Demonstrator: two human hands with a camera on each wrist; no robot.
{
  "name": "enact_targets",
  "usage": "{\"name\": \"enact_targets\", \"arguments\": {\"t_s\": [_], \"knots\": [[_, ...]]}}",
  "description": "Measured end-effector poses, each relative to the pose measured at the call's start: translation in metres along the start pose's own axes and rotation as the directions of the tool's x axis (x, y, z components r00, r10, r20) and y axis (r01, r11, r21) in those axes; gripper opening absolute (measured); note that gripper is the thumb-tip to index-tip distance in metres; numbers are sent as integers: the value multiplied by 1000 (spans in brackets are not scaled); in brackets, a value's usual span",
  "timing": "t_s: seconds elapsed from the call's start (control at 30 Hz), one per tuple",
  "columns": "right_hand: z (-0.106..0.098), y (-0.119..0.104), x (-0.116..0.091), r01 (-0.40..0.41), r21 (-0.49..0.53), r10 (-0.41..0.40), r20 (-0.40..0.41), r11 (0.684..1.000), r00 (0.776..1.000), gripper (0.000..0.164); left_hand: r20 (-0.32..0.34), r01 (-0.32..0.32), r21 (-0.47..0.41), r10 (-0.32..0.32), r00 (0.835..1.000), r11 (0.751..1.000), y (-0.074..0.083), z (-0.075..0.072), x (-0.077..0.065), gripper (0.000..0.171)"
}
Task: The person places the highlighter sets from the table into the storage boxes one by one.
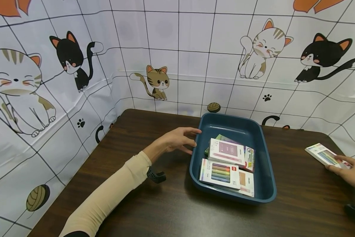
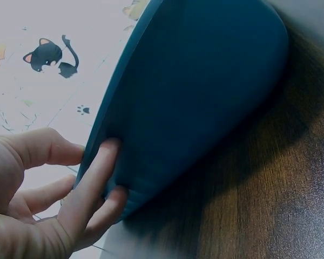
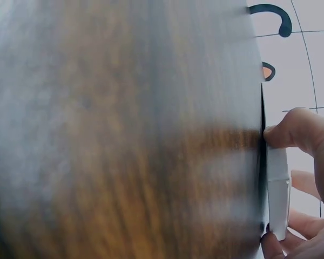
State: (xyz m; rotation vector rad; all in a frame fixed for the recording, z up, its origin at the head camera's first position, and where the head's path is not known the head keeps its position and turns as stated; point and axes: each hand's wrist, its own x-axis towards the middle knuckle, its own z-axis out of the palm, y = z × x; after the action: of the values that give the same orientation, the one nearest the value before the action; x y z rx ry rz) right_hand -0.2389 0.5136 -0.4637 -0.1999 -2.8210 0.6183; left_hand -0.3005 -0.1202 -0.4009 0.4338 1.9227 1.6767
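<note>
My left hand (image 1: 178, 140) is at the left side of a dark blue plastic bin (image 1: 268, 164), its fingertips against the rim and outer wall; in the left wrist view the fingers (image 2: 100, 167) rest along that wall. Inside the bin lie several flat boxes, among them a white box with a window onto coloured pens (image 1: 220, 172) and a white box with a mauve panel (image 1: 227, 151). Far to the right, my right hand (image 1: 353, 171) grips a similar white windowed pen box (image 1: 322, 154) between thumb and fingers, low over the tabletop; its edge (image 3: 279, 205) shows in the right wrist view.
The dark wood table (image 1: 153, 210) extends around the bin on every side. Behind it and to the left hangs a white sheet (image 1: 192, 62) with grid lines and cartoon cats. A black strap (image 1: 156, 176) is on the left wrist.
</note>
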Motion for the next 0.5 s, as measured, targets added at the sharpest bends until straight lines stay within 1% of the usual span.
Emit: {"name": "enact_targets", "arguments": {"t_s": [0.23,0.5], "knots": [[-1,0,1,-10,29,11,-30,1000,999,68,1,2,-6,-2,1000,1000,1,0,-1,65],[-1,1,0,-38,105,44,-55,994,998,69,-6,4,1,-4,1000,1000,1,-1,0,63]]}}
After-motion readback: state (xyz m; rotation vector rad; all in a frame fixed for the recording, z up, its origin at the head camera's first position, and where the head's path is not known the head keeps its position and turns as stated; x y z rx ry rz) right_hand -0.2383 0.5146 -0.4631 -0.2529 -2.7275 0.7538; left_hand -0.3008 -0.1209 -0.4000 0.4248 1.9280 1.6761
